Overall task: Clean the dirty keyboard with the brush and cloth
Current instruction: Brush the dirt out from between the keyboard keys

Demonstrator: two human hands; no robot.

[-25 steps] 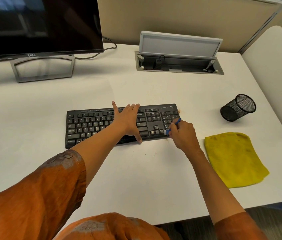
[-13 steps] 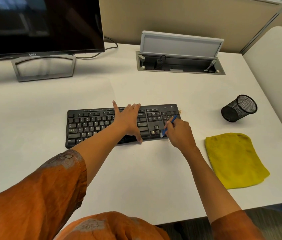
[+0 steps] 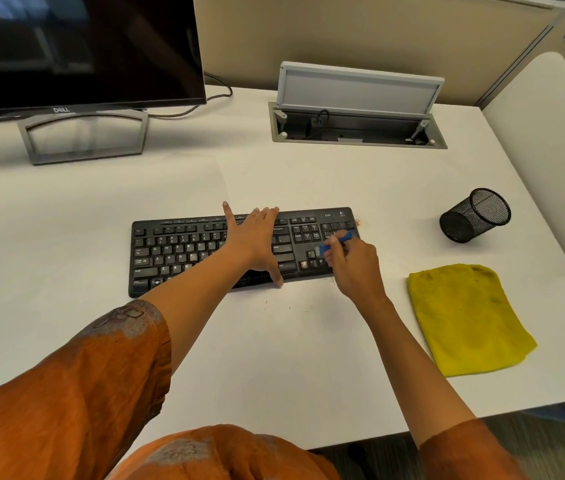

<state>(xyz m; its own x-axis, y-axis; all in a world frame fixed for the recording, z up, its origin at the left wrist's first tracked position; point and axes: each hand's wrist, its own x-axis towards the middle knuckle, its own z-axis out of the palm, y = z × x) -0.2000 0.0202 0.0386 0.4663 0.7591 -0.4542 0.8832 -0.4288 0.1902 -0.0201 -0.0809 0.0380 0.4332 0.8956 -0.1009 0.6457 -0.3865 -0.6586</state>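
A black keyboard [image 3: 184, 252] lies across the middle of the white desk. My left hand [image 3: 253, 240] rests flat on its middle with the fingers spread, thumb at the front edge. My right hand [image 3: 355, 265] grips a small blue brush [image 3: 338, 242] over the arrow keys and number pad at the keyboard's right end; the brush head points left onto the keys. A yellow cloth [image 3: 464, 317] lies flat on the desk to the right of my right hand, untouched. Brown crumbs sit by the keyboard's top right corner.
A dark monitor [image 3: 76, 50] on a grey stand fills the back left. An open cable hatch [image 3: 357, 129] with a raised lid is set in the desk at the back. A black mesh pen cup [image 3: 473, 216] lies tipped at the right. Small specks dot the desk before the keyboard.
My right hand has shifted the brush up and left across the keyboard's right end, from its front edge toward the keys above the arrows. My left hand has stayed put.
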